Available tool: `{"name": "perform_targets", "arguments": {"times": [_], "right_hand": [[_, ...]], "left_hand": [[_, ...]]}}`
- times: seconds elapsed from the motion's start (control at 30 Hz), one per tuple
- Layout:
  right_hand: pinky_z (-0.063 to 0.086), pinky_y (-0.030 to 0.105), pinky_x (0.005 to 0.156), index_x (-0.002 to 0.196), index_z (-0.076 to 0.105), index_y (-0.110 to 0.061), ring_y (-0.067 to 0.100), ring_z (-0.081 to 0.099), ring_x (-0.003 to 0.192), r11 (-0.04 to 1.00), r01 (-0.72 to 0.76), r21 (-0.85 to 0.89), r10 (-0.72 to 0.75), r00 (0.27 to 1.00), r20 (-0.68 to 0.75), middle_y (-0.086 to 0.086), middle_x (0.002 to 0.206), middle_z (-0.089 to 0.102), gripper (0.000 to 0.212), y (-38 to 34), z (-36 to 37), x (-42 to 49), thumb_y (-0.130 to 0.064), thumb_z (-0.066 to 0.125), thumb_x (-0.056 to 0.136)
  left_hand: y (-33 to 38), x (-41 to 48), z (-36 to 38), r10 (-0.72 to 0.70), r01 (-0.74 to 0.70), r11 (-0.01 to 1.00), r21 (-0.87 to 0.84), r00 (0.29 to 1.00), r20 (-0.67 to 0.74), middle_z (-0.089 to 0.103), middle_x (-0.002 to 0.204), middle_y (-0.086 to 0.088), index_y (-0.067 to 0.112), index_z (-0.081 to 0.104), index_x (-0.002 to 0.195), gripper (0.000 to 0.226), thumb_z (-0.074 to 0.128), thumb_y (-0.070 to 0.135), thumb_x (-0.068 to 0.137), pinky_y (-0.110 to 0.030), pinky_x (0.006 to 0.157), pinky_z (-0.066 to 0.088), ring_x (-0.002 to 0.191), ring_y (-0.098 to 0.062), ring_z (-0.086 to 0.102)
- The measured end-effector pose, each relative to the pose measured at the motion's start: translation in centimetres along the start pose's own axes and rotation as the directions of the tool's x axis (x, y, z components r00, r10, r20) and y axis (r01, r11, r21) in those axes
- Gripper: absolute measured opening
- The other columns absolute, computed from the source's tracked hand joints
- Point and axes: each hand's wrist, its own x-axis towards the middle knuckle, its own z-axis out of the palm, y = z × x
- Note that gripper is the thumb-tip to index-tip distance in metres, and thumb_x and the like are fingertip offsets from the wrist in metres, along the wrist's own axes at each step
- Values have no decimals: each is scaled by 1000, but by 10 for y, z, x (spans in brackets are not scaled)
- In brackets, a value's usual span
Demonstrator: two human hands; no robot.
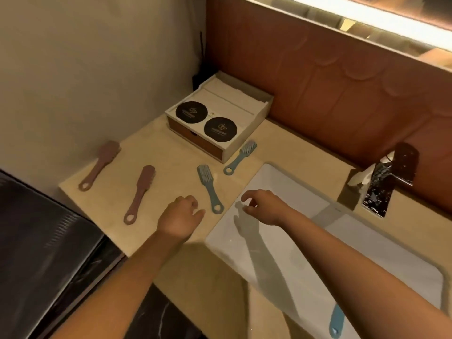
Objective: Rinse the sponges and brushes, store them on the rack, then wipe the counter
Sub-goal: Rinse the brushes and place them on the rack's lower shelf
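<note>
Two brown brushes lie on the beige counter [168, 157]: one [100, 165] at the far left by the wall, another [140, 193] nearer the middle. Two blue brushes lie bristles up: one [210, 188] beside the sink, one [241, 157] against the white box. A third blue brush [337, 321] shows partly under my right forearm at the sink's near edge. My left hand [182, 216] hovers over the counter with fingers loosely curled, just left of the blue brush's handle ring, holding nothing. My right hand [263, 205] hangs over the sink's left corner, fingers loosely curled, empty.
A white rectangular sink [281, 189] fills the right side, with a chrome tap [389, 182] behind it. A white box [220, 118] with two black round lids stands at the back. A brown panel wall runs behind; a dark surface [44, 241] lies to the left.
</note>
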Motion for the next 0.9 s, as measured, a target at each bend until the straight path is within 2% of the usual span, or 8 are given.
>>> {"name": "perform_targets", "arguments": {"times": [0.13,0.27,0.43,0.6,0.77,0.9], "right_hand": [[50,38,87,107,66,-21,25,60,102,998,-32,58,37,995,-92,5,116,66,23,-10,-6,32,-28,54,89],[47,32,75,111,63,-23,24,59,99,996,-92,-4,90,981,-174,2,115,63,24,-21,-9,57,-32,55,89],[51,34,77,118,59,-22,26,59,101,990,-109,-88,84,963,-255,5,117,59,28,-27,-10,78,-29,54,91],[53,38,82,119,57,-22,27,56,104,987,-64,-149,23,966,-259,7,121,55,29,-28,-2,91,-28,54,91],[51,37,78,119,52,-19,28,55,104,975,-79,-205,16,956,-293,9,120,53,27,-31,8,100,-28,51,94],[54,39,78,118,51,-15,28,52,104,970,-103,-220,28,948,-317,10,121,49,26,-29,10,105,-24,51,94]], "left_hand": [[15,17,6,-49,46,998,-33,994,-97,61,103,-8,13,58,100,24,57,34,88,-31,73,42,94,-26,58],[31,34,10,-108,104,994,-33,978,-180,64,104,-5,15,61,98,29,58,42,86,-33,77,47,96,-26,61],[38,52,19,-105,135,976,168,979,-177,53,118,-7,14,44,121,62,56,59,81,-34,81,47,107,-25,57],[29,51,30,24,70,947,314,958,-285,56,114,-5,11,46,118,52,49,52,87,-28,77,44,101,-20,57],[30,56,21,-80,131,956,264,978,-195,61,112,-9,8,53,111,36,54,35,86,-31,73,44,102,-26,59],[31,54,13,-176,193,965,176,979,-105,63,109,-8,9,55,108,36,56,37,86,-29,66,38,98,-28,60]]}}
